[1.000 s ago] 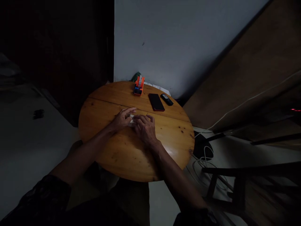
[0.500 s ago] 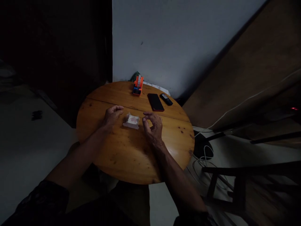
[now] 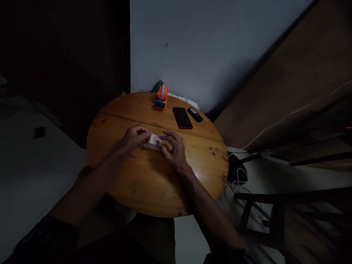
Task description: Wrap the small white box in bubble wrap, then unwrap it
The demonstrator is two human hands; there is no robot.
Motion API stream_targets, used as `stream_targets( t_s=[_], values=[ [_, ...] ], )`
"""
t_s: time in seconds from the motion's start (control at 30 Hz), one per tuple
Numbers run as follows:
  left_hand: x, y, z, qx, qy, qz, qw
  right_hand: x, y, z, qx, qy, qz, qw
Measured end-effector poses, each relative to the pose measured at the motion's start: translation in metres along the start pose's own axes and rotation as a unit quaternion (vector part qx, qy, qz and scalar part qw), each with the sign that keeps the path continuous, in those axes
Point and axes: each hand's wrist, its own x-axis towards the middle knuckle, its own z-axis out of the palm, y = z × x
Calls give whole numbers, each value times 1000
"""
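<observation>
- White packet (image 3: 153,141), apparently in clear wrap, lies on a round wooden table (image 3: 148,183) between a person's two bare hands.
- Left hand (image 3: 135,138): thumb and fingers drawn together at the packet's left end; whether they grip it cannot be told in the dim light.
- Right hand (image 3: 175,148): fingers parted and lightly curled, thumb apart from them, tips at the packet's right end.
- Beyond, an orange tape dispenser (image 3: 161,97) stands near the wall (image 3: 209,44), left of a black phone (image 3: 182,118) and small handset (image 3: 195,114).
</observation>
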Motion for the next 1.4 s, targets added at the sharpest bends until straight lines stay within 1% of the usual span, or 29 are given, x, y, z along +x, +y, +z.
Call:
stream_targets(
  t_s=[0.1, 0.27, 0.43, 0.57, 0.7, 0.87, 0.97, 1.07, 1.13, 1.17, 1.23, 1.3, 1.4],
  values=[
    [-1, 0, 3, 3, -23, 4, 1000, 0, 2, 2, -16, -22, -8, 1000],
    [-2, 1, 5, 20, -25, -2, 999, 1, 2, 5, -29, -32, -9, 999],
    [-2, 0, 4, 31, -39, -3, 999, 4, -2, 8, -26, -38, 0, 999],
    [-3, 0, 4, 38, -33, -2, 999, 5, -3, 14, -19, -27, 2, 999],
    [-3, 0, 4, 43, -42, 15, 998, 9, 0, 21, -22, -15, 7, 1000],
    [-2, -2, 5, 61, -42, 39, 996, 21, 3, 14, -7, 14, 10, 1000],
    [0, -5, 5, 78, -31, 51, 995, 35, 4, 7, -32, 9, 7, 999],
    [4, -10, 6, 79, 6, 53, 995, 52, 10, 4, -74, -2, 3, 997],
    [8, -14, 7, 60, 31, 58, 996, 64, 17, 5, -90, 7, 2, 996],
    [9, -14, 8, 40, 34, 56, 997, 69, 21, 5, -93, 16, 3, 995],
    [10, -14, 11, -12, 16, 42, 999, 77, 28, 6, -96, 32, 3, 995],
    [8, -12, 13, -62, -21, 19, 998, 84, 33, 6, -100, 36, 5, 994],
    [3, -7, 16, -94, -75, -4, 993, 94, 36, 4, -111, 28, 22, 993]
  ],
)
